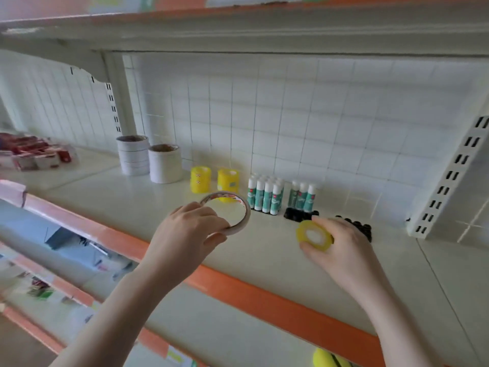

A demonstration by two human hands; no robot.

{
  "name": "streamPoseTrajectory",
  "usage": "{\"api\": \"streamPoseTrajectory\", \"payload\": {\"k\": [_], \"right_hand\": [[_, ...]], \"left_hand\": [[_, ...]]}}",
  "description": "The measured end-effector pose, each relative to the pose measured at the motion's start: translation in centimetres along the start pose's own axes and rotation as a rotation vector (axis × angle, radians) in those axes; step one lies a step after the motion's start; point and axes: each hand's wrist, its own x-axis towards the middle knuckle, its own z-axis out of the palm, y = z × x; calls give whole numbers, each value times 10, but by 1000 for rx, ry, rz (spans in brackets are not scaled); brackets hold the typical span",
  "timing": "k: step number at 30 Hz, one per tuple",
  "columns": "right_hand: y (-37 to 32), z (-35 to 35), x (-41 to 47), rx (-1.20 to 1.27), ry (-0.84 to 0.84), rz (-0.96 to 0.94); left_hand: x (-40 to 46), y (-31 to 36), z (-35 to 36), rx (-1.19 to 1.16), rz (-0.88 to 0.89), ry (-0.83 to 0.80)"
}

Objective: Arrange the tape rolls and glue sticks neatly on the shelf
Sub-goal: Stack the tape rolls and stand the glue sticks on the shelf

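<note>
Yellow tape roll (314, 236) sits pinched in my right hand (341, 245); my left hand (190, 231) grips a wide white roll (232, 213), both held over the cream shelf (264, 258) and not yet placed. Beyond stand white stacks (148, 160), yellow stacks (214, 180) and upright glue sticks (277, 194) before a tiled wall (291, 107).

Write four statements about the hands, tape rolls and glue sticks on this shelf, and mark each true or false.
1. The left hand holds a large white tape roll. True.
2. The right hand is empty. False: it grips a small yellow tape roll.
3. The glue sticks lie flat on the shelf. False: they stand upright in two groups.
4. Two stacks of yellow tape stand left of the glue sticks. True.
</note>
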Motion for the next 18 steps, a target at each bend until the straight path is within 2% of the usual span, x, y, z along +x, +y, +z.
{"api": "streamPoseTrajectory", "payload": {"k": [9,18], "right_hand": [[-78,85,105,25,-19,-37],[-133,149,216,39,-217,-16]], "left_hand": [[14,-133,-2,53,-37,1],[22,-230,-5,5,-45,-18]]}}
